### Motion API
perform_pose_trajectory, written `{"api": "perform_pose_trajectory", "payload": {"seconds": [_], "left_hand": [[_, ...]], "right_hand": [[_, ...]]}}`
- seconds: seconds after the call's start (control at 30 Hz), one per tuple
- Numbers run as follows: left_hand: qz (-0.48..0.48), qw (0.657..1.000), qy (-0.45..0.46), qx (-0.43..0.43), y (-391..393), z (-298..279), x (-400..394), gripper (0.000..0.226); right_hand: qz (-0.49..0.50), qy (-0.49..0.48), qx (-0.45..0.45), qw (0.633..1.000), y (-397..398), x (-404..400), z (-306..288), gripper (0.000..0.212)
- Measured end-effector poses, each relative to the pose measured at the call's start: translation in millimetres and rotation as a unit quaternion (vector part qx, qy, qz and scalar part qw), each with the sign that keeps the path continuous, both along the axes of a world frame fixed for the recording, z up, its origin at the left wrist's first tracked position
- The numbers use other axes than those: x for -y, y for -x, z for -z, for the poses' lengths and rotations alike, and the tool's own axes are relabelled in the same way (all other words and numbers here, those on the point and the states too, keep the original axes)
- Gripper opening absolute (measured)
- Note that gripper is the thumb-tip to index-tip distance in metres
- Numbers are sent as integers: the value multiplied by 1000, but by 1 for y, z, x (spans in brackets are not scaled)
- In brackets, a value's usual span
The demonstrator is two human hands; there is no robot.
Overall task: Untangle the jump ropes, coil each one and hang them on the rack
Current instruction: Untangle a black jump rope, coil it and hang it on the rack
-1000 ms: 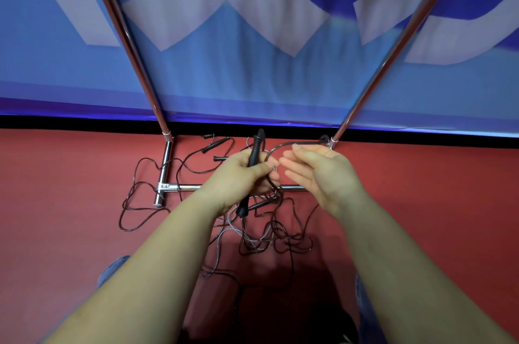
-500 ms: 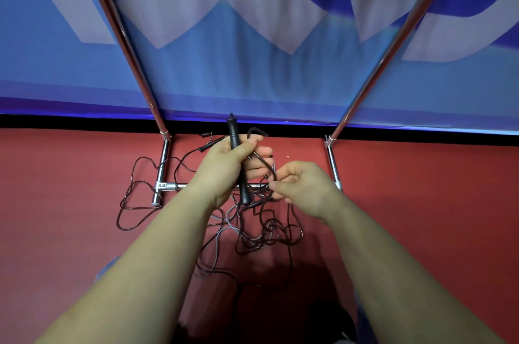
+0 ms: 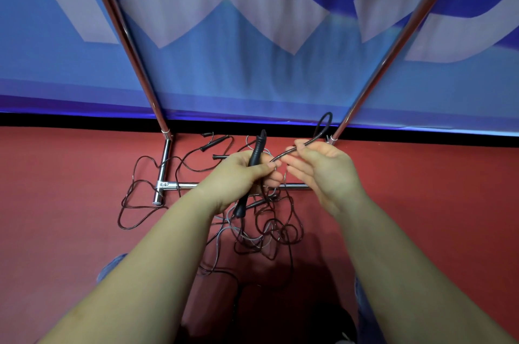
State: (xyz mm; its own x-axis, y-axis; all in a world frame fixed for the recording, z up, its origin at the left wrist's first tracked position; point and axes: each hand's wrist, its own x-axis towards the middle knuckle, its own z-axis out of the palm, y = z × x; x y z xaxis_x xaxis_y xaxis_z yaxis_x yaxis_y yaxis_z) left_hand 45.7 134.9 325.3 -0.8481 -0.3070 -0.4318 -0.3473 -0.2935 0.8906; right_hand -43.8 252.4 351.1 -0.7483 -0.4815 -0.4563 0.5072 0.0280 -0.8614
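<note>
Left hand (image 3: 241, 175) gripping one black handle (image 3: 254, 159); right hand (image 3: 323, 172) pinching one looped cord (image 3: 317, 136). Two more handles (image 3: 214, 144) lying far left, tangled cords (image 3: 266, 234) sprawling near chrome rack base (image 3: 165, 166).

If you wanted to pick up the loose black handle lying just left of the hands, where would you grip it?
Grip the loose handle around its thick middle, coming from above. It lies flat and slanted on the red floor with bare floor on both sides; its thin cord trails from the lower end toward the tangle.
</note>
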Motion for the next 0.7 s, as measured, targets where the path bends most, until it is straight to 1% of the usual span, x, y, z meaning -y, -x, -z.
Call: {"api": "perform_pose_trajectory", "payload": {"seconds": [0.1, 0.17, 0.23, 0.3, 0.33, 0.37, 0.43, 0.53, 0.7], "left_hand": [[-27, 1000, -2, -2, 1, -1, 1, 9], [-56, 998, -15, -10, 1, -1, 4, 7], [-82, 996, -33, -18, 2, -2, 5, 6], [-98, 994, -49, -23, 2, -4, 5, 7], [-105, 993, -54, -25, 2, -5, 4, 8], [-110, 992, -59, -26, 2, -6, 4, 8], [-121, 989, -77, -34, 2, -7, 5, 9], [-130, 986, -90, -44, 3, -7, 7, 10], [-122, 987, -94, -45, 3, -6, 7, 12]], "right_hand": [[-51, -49, -23, 997, -2, 2, 0, 4], [-124, -109, -37, 986, -5, 2, 2, 15], [-218, -177, -80, 956, -8, 0, 7, 22], [-297, -225, -120, 920, -12, -1, 14, 21], [-317, -235, -130, 910, -14, -2, 17, 19], [-320, -237, -135, 907, -15, -2, 18, 15], [-301, -225, -144, 916, -13, -2, 19, 7], [-276, -214, -156, 924, -10, -3, 17, 13], [-287, -213, -156, 921, -12, -1, 17, 14]]}}
